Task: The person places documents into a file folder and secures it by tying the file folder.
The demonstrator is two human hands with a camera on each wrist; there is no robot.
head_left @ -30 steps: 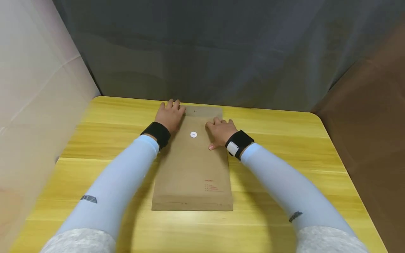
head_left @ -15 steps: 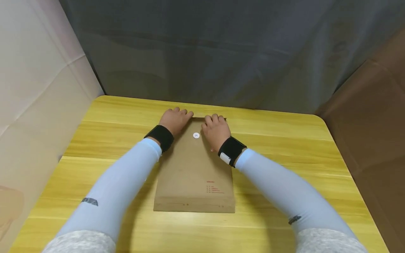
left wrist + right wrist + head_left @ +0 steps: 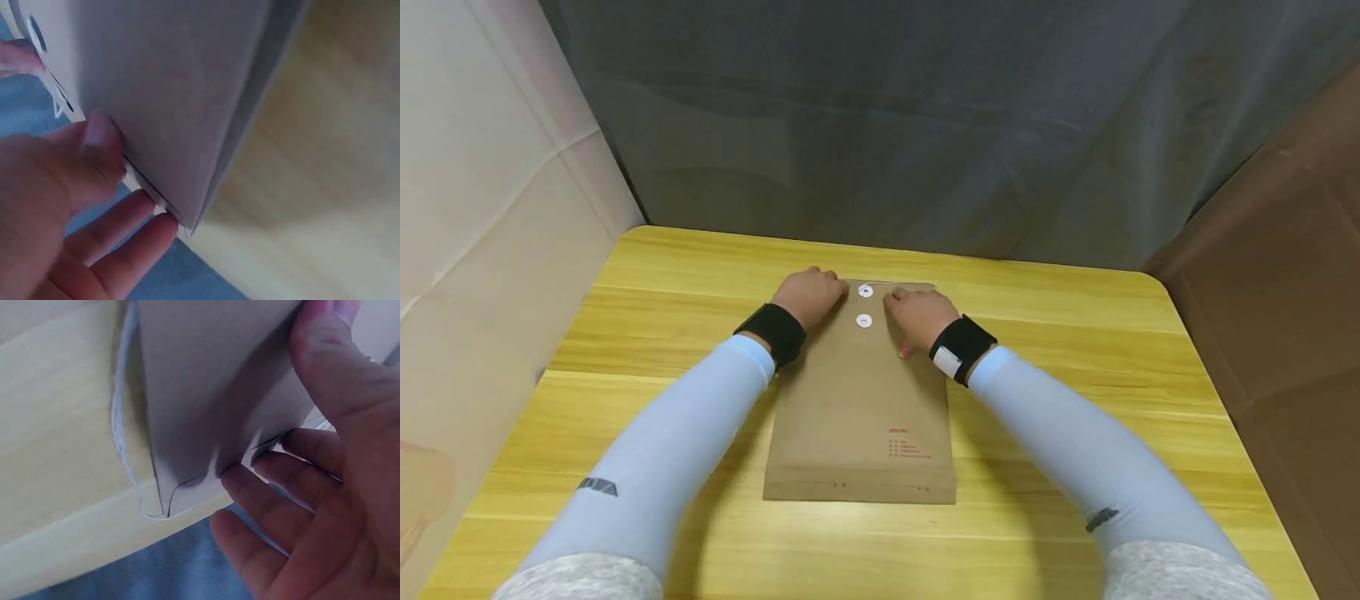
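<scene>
1. Versus half a second ago, I see the envelope (image 3: 859,400) flap (image 3: 880,292) now folded down: a second white disc (image 3: 866,291) shows above the first disc (image 3: 864,321), where before only one was visible. Both hands have pulled back slightly from the far edge.
2. Envelope lies flat at frame centre on the yellow wooden table (image 3: 1075,350), long side running away from me, red print (image 3: 904,443) near its lower right.
3. Grey curtain (image 3: 925,125) fills the top of the frame, pale sheet (image 3: 490,208) on the left, brown sheet (image 3: 1285,292) on the right.
4. Left hand (image 3: 810,295): fingers curled, thumb on top and fingers under the envelope's top-left corner, pinching it (left wrist view (image 3: 75,206)).
5. Right hand (image 3: 919,315): same at the top-right corner, thumb over, fingers below, gripping the edge (image 3: 325,462).
6. Black wrist straps (image 3: 775,332) on both arms, light blue sleeves (image 3: 685,433).
</scene>
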